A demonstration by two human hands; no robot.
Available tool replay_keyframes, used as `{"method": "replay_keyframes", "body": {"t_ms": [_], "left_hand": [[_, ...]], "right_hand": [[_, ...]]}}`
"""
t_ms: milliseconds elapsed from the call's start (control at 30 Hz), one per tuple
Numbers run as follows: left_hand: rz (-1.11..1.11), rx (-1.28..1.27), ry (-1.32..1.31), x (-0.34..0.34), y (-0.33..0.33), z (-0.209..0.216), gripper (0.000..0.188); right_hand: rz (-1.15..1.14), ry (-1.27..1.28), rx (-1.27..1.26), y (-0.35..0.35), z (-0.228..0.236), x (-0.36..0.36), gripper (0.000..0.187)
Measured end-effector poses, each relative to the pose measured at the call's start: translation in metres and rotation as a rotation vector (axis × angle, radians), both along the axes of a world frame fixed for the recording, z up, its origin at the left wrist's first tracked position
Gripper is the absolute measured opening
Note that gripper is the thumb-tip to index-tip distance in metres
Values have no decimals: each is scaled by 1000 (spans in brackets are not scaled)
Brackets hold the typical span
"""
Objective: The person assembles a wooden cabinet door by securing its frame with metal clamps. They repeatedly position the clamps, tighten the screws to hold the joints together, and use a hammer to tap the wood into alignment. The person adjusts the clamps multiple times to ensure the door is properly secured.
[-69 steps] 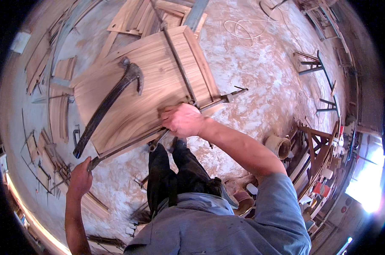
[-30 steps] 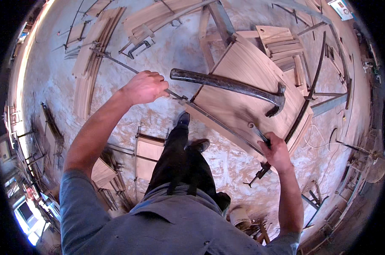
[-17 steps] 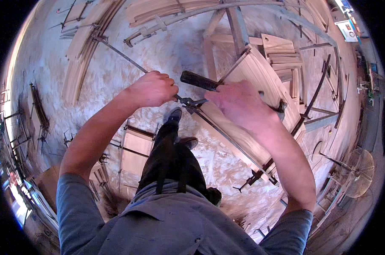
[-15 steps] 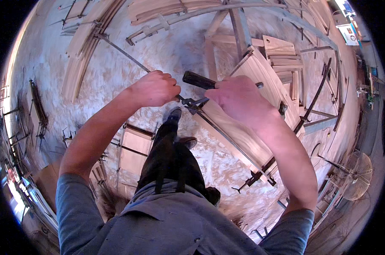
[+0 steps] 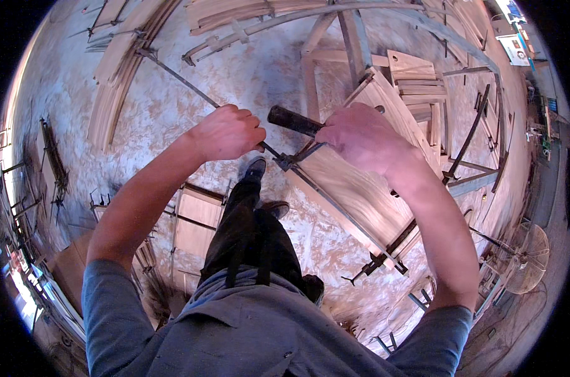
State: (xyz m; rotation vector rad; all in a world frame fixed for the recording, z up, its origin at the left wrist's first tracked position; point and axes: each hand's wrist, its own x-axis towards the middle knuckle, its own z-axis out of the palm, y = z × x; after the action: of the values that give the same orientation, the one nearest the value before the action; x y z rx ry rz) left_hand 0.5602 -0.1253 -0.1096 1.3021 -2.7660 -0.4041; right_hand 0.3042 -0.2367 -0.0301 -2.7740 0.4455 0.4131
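Observation:
My left hand point(image 5: 228, 133) is closed around the thin metal bar of a long bar clamp point(image 5: 187, 83). That bar slopes down to a jaw point(image 5: 286, 162) at the corner of a pale wooden panel point(image 5: 357, 191) and runs on along the panel's near edge. My right hand point(image 5: 363, 135) is a fist above the panel's upper part, wrapped around a thick, dark bar-shaped tool point(image 5: 293, 120). One end of the tool sticks out to the left; the fingers hide the rest, so its exact kind does not show. Another clamp point(image 5: 385, 251) crosses the panel's lower end.
Wooden boards point(image 5: 118, 75) lie at the far left, with more panels point(image 5: 417, 78) at the right. A metal frame point(image 5: 354, 38) stands ahead. Near my legs are smaller clamped panels point(image 5: 195, 217). A fan point(image 5: 527, 259) stands at the right.
My right hand and the dark tool have shifted slightly to the right. A metal piece beside the clamp jaw, below the hand, now sits differently. My left hand keeps its hold on the bar.

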Motion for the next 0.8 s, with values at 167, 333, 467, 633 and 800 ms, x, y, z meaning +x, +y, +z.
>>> {"method": "replay_keyframes", "body": {"t_ms": [167, 333, 467, 633, 800], "left_hand": [[2, -46, 38, 0, 6, -2, 25], [2, -40, 34, 0, 6, -4, 24], [18, -44, 15, -2, 5, -4, 25], [26, -19, -2, -2, 4, -4, 21], [21, -27, 3, -2, 4, -5, 18]], "right_hand": [[96, -120, -3, -5, -1, -10, 18], [-38, -86, 18, 8, -8, -26, 21], [-229, 37, 122, 27, -20, -40, 22], [-400, -104, 232, 52, -27, -50, 23], [-557, -167, 264, 77, -41, -57, 23]]}}
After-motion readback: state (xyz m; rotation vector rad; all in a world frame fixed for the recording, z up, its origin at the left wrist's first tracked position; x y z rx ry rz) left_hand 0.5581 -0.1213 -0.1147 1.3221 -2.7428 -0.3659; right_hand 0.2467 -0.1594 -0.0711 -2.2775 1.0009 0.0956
